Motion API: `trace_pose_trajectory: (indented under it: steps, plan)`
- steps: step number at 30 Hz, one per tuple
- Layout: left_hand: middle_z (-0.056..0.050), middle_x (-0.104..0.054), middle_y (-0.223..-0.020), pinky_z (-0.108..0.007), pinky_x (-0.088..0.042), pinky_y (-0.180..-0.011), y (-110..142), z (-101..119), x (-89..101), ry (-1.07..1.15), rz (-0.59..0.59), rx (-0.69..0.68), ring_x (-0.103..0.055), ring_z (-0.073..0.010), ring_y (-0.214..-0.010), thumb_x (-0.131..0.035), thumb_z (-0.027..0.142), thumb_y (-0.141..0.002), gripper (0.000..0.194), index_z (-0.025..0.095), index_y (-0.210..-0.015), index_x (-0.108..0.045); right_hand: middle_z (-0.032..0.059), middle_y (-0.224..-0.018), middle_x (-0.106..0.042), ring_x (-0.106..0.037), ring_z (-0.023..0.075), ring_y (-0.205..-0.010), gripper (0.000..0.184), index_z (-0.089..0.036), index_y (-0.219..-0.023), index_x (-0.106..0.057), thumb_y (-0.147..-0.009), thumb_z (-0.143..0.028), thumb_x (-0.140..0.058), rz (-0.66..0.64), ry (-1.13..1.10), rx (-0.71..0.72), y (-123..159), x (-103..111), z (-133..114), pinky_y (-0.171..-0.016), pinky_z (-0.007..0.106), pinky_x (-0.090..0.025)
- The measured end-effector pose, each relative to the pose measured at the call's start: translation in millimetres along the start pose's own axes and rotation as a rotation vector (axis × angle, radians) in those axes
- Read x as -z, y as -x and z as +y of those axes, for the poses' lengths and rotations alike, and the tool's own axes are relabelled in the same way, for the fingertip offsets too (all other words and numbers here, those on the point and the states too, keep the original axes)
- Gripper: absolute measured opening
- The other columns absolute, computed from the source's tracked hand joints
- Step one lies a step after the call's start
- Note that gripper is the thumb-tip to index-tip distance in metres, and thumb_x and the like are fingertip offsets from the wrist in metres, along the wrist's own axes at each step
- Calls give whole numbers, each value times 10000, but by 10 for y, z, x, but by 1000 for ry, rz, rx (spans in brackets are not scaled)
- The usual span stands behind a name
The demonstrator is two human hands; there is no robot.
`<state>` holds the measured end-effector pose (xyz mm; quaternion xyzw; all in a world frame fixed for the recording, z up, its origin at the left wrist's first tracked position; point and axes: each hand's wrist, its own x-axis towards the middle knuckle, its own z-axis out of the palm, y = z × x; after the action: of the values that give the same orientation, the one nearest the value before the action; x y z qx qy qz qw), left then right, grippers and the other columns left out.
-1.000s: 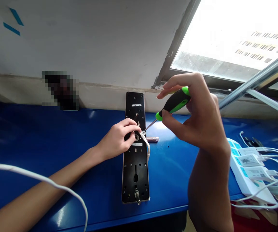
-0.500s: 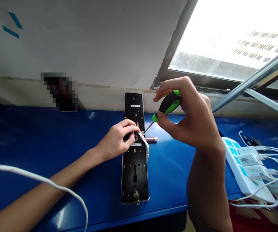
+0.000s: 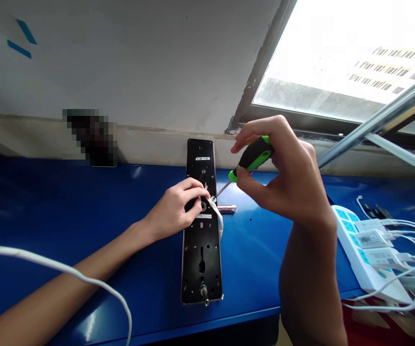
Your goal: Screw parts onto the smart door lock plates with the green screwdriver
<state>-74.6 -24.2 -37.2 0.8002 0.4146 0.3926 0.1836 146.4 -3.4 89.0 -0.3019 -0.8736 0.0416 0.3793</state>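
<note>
Right hand (image 3: 286, 180) has shifted down and toward the plate since the earlier frame, bringing the screwdriver (image 3: 254, 154) with it; its steel tip now meets a small silver fitting (image 3: 213, 198) on the black door-lock backplate (image 3: 202, 269). Thumb and fingers are clenched around the green-and-black handle, held high near the tip end, a hold that appears chosen for fine control rather than force. The shaft slants down to the left.

Left hand (image 3: 179, 206) lies across the backplate's middle, fingers bent over it just left of the fitting, apparently to keep the plate from shifting under the tip. Whether those fingers are also grasping the white ribbon (image 3: 219, 218) cannot be told; it emerges beside them and hangs over the plate's right edge, seemingly kept clear of the fitting.

Backplate lies flat on the blue bench (image 3: 67, 216), lengthwise away from the person, a threaded spindle (image 3: 203, 290) at its near end. A short metal cylinder (image 3: 226, 208) lies just right of it. A power strip (image 3: 360, 252) with plugged-in chargers sits well to the right, and a white cable (image 3: 49, 259) crosses the left forearm.
</note>
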Motion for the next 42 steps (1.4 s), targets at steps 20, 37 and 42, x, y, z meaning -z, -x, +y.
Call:
trace_pose_trajectory:
  steps: [20,37,42]
  plan:
    - [-106,-621,-1214,-404,-562,-970,4,13,17,-146,-104,-51,-638,-237,-1096,-498,110,-981,328,187,-1219,-711,-3,-886,-691,-615,149,-687,176,-254,-1019,-617,-886,-216,-727,31,32,48,1,11,50,-612,346,-542]
    - [-116,-618,-1187,-427,-539,-960,9,-25,18,-265,-145,-164,-600,-238,-1065,-453,88,-994,382,187,-1248,-720,38,-1096,-741,-710,194,-808,462,-293,-1247,-552,-831,-142,-683,1,3,-9,12,38,95,-700,369,-598]
    - [-123,-608,-1199,-429,-534,-964,12,-40,12,-267,-150,-154,-588,-246,-1073,-466,93,-993,376,172,-1256,-723,17,-950,-746,-652,144,-655,271,-254,-1108,-620,-862,-241,-732,38,60,22,5,28,91,-587,319,-555]
